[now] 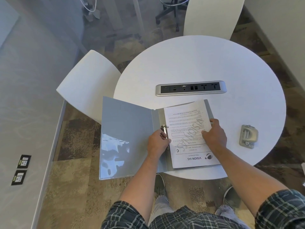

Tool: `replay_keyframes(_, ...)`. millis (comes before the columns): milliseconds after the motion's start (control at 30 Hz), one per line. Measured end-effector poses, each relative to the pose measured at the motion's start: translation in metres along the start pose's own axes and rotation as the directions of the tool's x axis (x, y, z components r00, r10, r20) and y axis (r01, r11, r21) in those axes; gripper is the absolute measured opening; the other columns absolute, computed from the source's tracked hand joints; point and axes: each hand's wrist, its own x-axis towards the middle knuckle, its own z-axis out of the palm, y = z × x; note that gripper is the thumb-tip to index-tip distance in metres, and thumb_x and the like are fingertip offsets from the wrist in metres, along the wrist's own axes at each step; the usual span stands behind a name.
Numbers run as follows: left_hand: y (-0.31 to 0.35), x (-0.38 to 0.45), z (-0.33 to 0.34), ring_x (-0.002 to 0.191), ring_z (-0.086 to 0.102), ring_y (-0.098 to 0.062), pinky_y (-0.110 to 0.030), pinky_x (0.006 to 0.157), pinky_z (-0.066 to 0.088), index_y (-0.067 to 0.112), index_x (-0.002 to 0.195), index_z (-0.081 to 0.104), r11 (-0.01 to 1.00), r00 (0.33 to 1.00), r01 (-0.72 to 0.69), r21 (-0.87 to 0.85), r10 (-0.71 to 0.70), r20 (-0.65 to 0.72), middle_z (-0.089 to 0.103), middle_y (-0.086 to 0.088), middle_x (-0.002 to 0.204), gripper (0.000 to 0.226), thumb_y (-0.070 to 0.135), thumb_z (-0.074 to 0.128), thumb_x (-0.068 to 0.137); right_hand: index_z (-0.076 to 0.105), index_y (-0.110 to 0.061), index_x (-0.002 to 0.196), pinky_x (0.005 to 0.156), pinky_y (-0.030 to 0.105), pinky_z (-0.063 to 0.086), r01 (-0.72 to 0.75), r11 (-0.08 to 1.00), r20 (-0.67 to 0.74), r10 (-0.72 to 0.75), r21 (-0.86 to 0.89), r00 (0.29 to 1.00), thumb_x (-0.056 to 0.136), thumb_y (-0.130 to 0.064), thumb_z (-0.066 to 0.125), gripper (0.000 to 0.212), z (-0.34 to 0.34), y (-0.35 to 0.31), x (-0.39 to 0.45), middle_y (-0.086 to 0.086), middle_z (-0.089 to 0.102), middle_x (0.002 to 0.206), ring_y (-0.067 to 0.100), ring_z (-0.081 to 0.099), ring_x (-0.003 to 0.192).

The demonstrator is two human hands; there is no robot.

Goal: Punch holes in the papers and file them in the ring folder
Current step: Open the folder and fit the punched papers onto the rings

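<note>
Filing looks like the step in hand: I have the papers (189,133) lying on the right half of the open folder (127,138), which overhangs the near-left edge of the table (198,63). My left hand (157,142) sits curled at the rings (165,132), though I cannot tell if it pinches them. My right hand (214,134) presses flat, fingers spread, on the sheets. The punch (248,136) rests apart to the right. Next, I judge, the holes must meet the rings before they are snapped shut.
</note>
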Motion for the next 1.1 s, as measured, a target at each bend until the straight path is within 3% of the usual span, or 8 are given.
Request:
replay_keyframes(200,0.005,-0.001,-0.001,0.072,0.069,-0.013,-0.029,0.067,0.057,0.022,0.079,0.067,0.998,0.998,0.061,-0.032,-0.06,0.031,0.069,0.008,0.073,0.02,0.013,0.084,0.073,0.036,-0.027,0.136,0.088,0.046,0.055,0.007,0.996,0.016,-0.009,0.094,1.0,0.078,-0.013,0.069,0.068,0.0,0.011,0.004,0.004,0.062,0.131,0.029,0.064,0.108)
replay_keyframes(367,0.009,0.001,0.0,0.076,0.07,-0.013,-0.034,0.072,0.062,0.021,0.076,0.071,0.997,0.997,0.073,0.011,-0.074,0.027,0.071,0.009,0.077,0.012,0.012,0.078,0.074,0.043,-0.019,0.143,0.105,0.05,0.039,0.173,0.947,-0.114,-0.21,-0.272,0.971,0.073,-0.025,0.082,0.08,0.004,0.004,-0.011,0.009,0.05,0.139,0.033,0.048,0.128)
replay_keyframes(500,0.01,-0.005,0.001,0.078,0.067,-0.016,-0.034,0.068,0.059,0.023,0.076,0.067,0.994,0.999,0.034,0.105,-0.031,-0.027,0.069,0.007,0.082,0.008,0.019,0.073,0.079,0.064,-0.025,0.126,0.102,0.041,0.047,0.512,0.85,0.203,-0.484,-0.123,0.851,0.085,-0.026,0.077,0.043,0.021,-0.012,-0.03,-0.002,0.062,0.129,0.021,0.061,0.116)
replay_keyframes(667,0.009,-0.022,-0.001,0.082,0.064,-0.019,-0.027,0.053,0.036,0.02,0.095,0.061,0.944,0.995,0.044,0.327,-0.012,-0.101,0.065,0.003,0.089,0.038,0.054,0.073,0.083,0.072,-0.027,0.123,0.098,0.034,0.051,0.645,0.736,0.487,-0.494,-0.206,0.72,0.093,-0.038,0.067,0.032,0.043,-0.029,-0.051,-0.009,0.065,0.132,0.015,0.062,0.114)
replay_keyframes(833,0.003,-0.024,0.005,0.075,0.067,-0.019,-0.028,0.055,0.05,0.015,0.092,0.067,0.957,0.995,0.103,0.272,-0.096,-0.038,0.069,0.001,0.082,0.04,0.052,0.079,0.079,0.065,-0.032,0.136,0.106,0.034,0.045,0.668,0.673,0.511,-0.472,-0.318,0.719,0.097,-0.035,0.062,0.039,0.05,-0.028,-0.06,-0.013,0.055,0.148,0.014,0.052,0.131)
replay_keyframes(967,0.006,-0.026,0.006,0.069,0.063,-0.018,-0.025,0.051,0.041,0.016,0.09,0.069,0.959,0.993,0.121,0.258,-0.113,-0.045,0.068,0.002,0.08,0.042,0.055,0.078,0.078,0.051,-0.029,0.146,0.112,0.035,0.04,0.657,0.695,0.53,-0.454,-0.292,0.716,0.093,-0.038,0.07,0.058,0.043,-0.022,-0.059,-0.009,0.049,0.154,0.017,0.048,0.137)
replay_keyframes(1033,0.006,-0.025,0.004,0.069,0.063,-0.018,-0.025,0.051,0.041,0.016,0.089,0.069,0.956,0.991,0.133,0.26,-0.127,-0.04,0.068,0.003,0.08,0.041,0.054,0.078,0.079,0.048,-0.024,0.148,0.114,0.037,0.037,0.597,0.743,0.443,-0.445,-0.303,0.779,0.091,-0.04,0.071,0.064,0.036,-0.015,-0.054,-0.005,0.046,0.155,0.019,0.046,0.139)
replay_keyframes(1100,0.006,-0.024,0.003,0.066,0.062,-0.016,-0.024,0.051,0.041,0.016,0.088,0.069,0.958,0.99,0.138,0.252,-0.133,-0.038,0.067,0.004,0.078,0.04,0.053,0.079,0.079,0.05,-0.017,0.145,0.112,0.041,0.039,0.417,0.847,0.19,-0.373,-0.33,0.908,0.089,-0.042,0.073,0.065,0.029,-0.005,-0.046,0.004,0.051,0.149,0.025,0.049,0.134)
